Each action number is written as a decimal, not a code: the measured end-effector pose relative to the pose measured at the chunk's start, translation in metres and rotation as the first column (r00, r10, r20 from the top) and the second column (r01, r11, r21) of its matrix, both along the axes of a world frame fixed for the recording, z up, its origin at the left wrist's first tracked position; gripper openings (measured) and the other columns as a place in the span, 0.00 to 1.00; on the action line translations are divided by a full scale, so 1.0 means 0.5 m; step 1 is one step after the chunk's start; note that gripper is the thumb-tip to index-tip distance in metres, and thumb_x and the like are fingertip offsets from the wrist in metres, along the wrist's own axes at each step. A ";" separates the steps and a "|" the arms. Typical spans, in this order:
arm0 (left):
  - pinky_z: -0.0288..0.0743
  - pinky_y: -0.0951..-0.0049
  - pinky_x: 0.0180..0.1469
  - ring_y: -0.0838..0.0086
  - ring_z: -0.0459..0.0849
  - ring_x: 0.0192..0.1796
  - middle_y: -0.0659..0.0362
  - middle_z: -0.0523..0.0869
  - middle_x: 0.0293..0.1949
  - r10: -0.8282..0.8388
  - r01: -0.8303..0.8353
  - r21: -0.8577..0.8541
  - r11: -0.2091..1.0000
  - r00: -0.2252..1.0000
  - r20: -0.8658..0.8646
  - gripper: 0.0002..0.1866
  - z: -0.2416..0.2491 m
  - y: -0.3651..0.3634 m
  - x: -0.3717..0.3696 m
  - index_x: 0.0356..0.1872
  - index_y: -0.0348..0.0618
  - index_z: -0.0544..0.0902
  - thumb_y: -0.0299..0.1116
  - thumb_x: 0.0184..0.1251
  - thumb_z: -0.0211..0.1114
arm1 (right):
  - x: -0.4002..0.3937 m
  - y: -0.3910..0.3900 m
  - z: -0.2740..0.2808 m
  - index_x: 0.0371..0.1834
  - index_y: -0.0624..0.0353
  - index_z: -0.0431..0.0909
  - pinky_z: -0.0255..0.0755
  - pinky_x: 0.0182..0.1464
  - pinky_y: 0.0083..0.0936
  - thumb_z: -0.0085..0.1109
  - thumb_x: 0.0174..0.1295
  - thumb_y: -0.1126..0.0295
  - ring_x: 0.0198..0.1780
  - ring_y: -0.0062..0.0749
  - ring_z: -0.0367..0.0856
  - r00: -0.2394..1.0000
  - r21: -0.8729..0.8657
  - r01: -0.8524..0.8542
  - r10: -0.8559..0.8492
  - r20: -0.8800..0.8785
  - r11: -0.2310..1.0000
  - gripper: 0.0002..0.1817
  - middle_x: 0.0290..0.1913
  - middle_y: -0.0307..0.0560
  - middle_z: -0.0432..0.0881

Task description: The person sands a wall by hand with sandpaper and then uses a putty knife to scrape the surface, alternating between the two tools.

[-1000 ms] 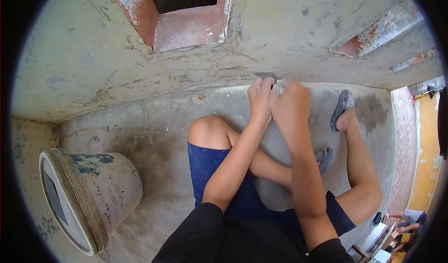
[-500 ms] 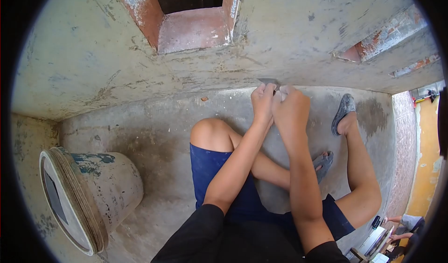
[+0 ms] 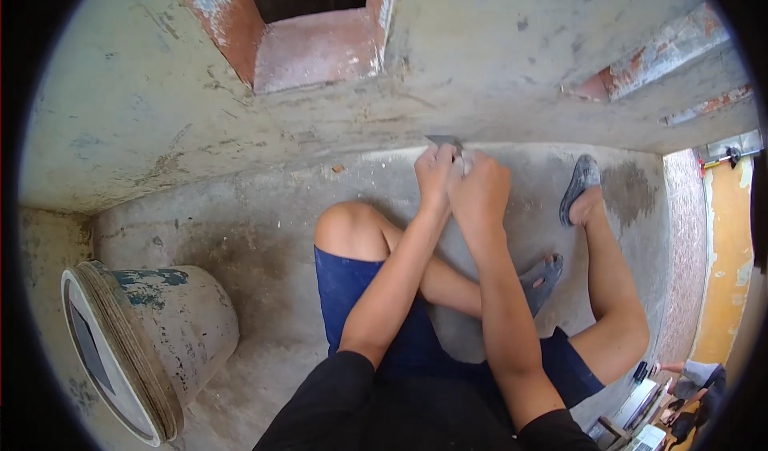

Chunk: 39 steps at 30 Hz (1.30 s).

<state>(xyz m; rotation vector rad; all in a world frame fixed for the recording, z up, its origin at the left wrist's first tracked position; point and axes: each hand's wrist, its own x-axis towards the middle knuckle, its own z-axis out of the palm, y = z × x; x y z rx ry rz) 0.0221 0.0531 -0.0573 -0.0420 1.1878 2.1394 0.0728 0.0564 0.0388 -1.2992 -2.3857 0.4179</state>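
My left hand and my right hand are close together in front of me, low by the foot of the wall. A putty knife with a flat grey blade pokes out beyond the fingers, its handle hidden by the hands. The fingers of both hands are closed around it. Its edge is right at the line where the plastered wall meets the concrete floor. Whitish dust coats the fingertips.
A paint-stained bucket lies tipped on its side at the left. Above is a recessed wall opening. My sandalled foot is stretched out at the right. Another person is at the lower right edge, near some items. A small chip lies on the floor.
The whole scene has shifted slightly left as my head turned. Both hands stay together on the putty knife at the wall's foot. The other person's arms have moved a little.
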 end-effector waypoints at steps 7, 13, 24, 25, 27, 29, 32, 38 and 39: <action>0.64 0.76 0.25 0.83 0.72 0.25 0.65 0.75 0.23 -0.029 0.028 -0.026 0.999 0.998 -0.049 0.12 -0.033 0.023 -0.001 0.23 0.44 0.75 0.25 0.69 0.63 | 0.002 0.025 -0.009 0.31 0.67 0.84 0.80 0.44 0.53 0.61 0.62 0.66 0.38 0.68 0.86 1.000 0.005 -0.025 0.025 -0.007 1.000 0.12 0.32 0.70 0.85; 0.66 0.76 0.28 0.84 0.73 0.27 0.67 0.78 0.24 -0.014 0.004 0.112 0.994 0.996 0.087 0.12 -0.045 0.030 -0.003 0.24 0.43 0.79 0.28 0.70 0.64 | -0.002 0.032 -0.015 0.30 0.68 0.84 0.80 0.44 0.53 0.62 0.61 0.66 0.37 0.67 0.86 0.997 0.016 -0.069 0.070 -0.026 0.997 0.13 0.32 0.69 0.85; 0.68 0.76 0.27 0.81 0.75 0.25 0.63 0.81 0.24 -0.028 0.010 -0.142 0.990 0.992 -0.126 0.10 -0.092 0.026 -0.013 0.24 0.41 0.81 0.29 0.68 0.65 | -0.010 0.023 -0.062 0.33 0.68 0.86 0.79 0.41 0.51 0.63 0.59 0.66 0.37 0.68 0.85 0.999 -0.095 -0.042 0.039 -0.024 0.995 0.13 0.32 0.72 0.84; 0.68 0.76 0.27 0.81 0.75 0.25 0.63 0.81 0.24 -0.019 0.001 -0.134 0.991 0.991 -0.133 0.10 -0.095 0.035 -0.029 0.24 0.41 0.81 0.29 0.68 0.65 | -0.024 0.025 -0.057 0.33 0.68 0.86 0.79 0.41 0.51 0.63 0.59 0.66 0.37 0.68 0.85 0.998 -0.087 -0.051 0.048 -0.030 0.995 0.13 0.32 0.72 0.84; 0.67 0.75 0.27 0.81 0.75 0.25 0.64 0.80 0.23 -0.015 -0.018 -0.109 0.994 0.954 -0.300 0.10 -0.112 0.026 -0.012 0.23 0.42 0.81 0.29 0.67 0.64 | -0.009 0.005 -0.059 0.33 0.69 0.85 0.79 0.42 0.51 0.64 0.59 0.65 0.38 0.68 0.85 1.000 -0.044 -0.008 0.007 -0.020 0.999 0.14 0.33 0.73 0.84; 0.67 0.75 0.27 0.81 0.75 0.25 0.64 0.80 0.23 -0.008 0.001 -0.081 0.997 0.997 -0.083 0.10 -0.112 0.020 -0.001 0.23 0.42 0.81 0.28 0.67 0.64 | -0.001 0.017 -0.081 0.33 0.69 0.85 0.79 0.42 0.51 0.63 0.59 0.64 0.38 0.68 0.85 1.000 -0.083 -0.017 0.016 -0.012 0.996 0.14 0.33 0.73 0.83; 0.67 0.75 0.27 0.81 0.74 0.25 0.64 0.79 0.23 0.019 -0.019 -0.003 1.000 0.997 0.077 0.11 -0.090 0.023 -0.023 0.23 0.42 0.80 0.27 0.67 0.63 | -0.012 0.005 -0.052 0.32 0.69 0.85 0.80 0.42 0.51 0.63 0.60 0.65 0.38 0.68 0.85 0.997 -0.061 -0.047 0.044 -0.063 0.997 0.14 0.32 0.73 0.83; 0.67 0.75 0.28 0.81 0.73 0.25 0.64 0.79 0.24 -0.010 -0.002 -0.114 0.994 0.994 -0.105 0.11 -0.077 0.006 -0.007 0.23 0.42 0.79 0.27 0.68 0.63 | -0.008 -0.008 -0.039 0.31 0.68 0.85 0.80 0.43 0.53 0.61 0.62 0.65 0.37 0.68 0.86 0.999 -0.100 -0.034 0.030 -0.043 0.994 0.14 0.31 0.71 0.84; 0.67 0.75 0.27 0.81 0.73 0.25 0.64 0.79 0.24 0.051 -0.052 0.008 0.999 0.994 0.092 0.11 -0.063 0.015 -0.010 0.23 0.41 0.79 0.27 0.68 0.63 | -0.015 -0.006 -0.028 0.31 0.67 0.85 0.80 0.44 0.55 0.59 0.64 0.63 0.37 0.68 0.86 0.999 -0.069 -0.026 0.025 -0.020 0.997 0.15 0.32 0.70 0.85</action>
